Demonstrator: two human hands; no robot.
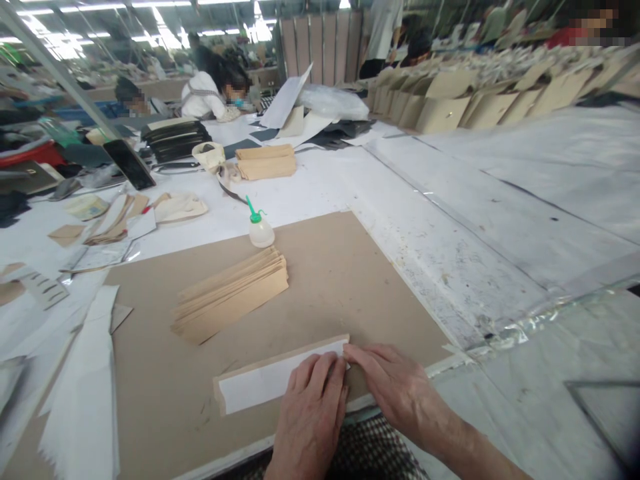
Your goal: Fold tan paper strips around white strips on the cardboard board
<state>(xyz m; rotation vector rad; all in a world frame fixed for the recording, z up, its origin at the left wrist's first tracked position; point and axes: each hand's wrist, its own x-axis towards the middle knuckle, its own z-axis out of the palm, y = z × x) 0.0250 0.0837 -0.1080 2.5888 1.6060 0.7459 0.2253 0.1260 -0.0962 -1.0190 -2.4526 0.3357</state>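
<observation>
Both palms down: our left hand (pixel 310 417) and right hand (pixel 395 387), fingers close together, press the white-faced strip (pixel 260 387) flat onto the brown board (pixel 350 280) near its front edge, seemingly so it can't curl.

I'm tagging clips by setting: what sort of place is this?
Likely a factory workshop making card or paper goods: a long white worktable, a stack of tan strips, rows of folded tan card pieces, and other people at work.
</observation>
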